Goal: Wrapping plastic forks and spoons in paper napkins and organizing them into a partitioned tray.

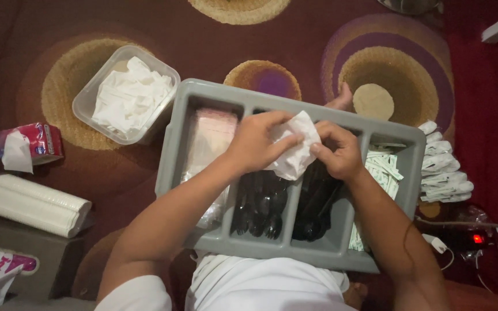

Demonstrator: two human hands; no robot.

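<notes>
Napkin between hands, above tray.

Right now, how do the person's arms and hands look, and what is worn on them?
Both forearms are bare from elbow to wrist. The left hand and the right hand wear no gloves, and no rings, watch or bracelet show. A short white sleeve covers the left upper arm; the right upper arm runs out of view.

One grey four-compartment tray, one clear tub of napkins, two tissue packs, two hands.
</notes>
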